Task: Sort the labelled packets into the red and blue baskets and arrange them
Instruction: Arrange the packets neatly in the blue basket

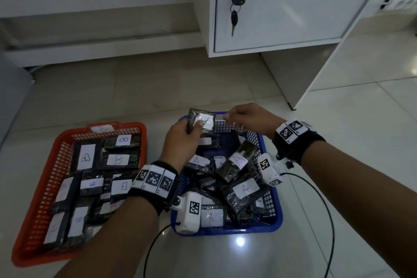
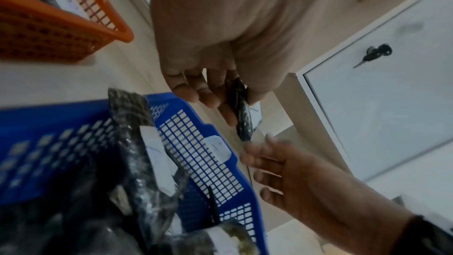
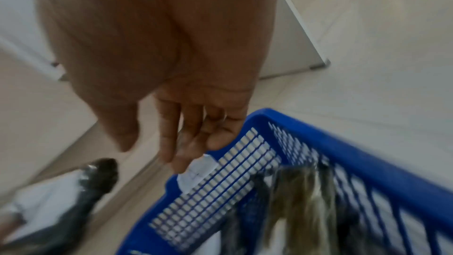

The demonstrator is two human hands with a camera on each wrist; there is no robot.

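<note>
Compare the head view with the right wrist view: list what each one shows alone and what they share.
Only the head view shows the red basket with its B-labelled packets, the left hand gripping a packet above the far end of the blue basket, and the keys hanging in the cabinet lock.

Only the right wrist view shows the underside of the right hand: fingers loosely extended, holding nothing, tips near the white tag on the basket's end wall.

Both show the blue basket, packets in it, the held packet, the right hand and the tiled floor.
</note>
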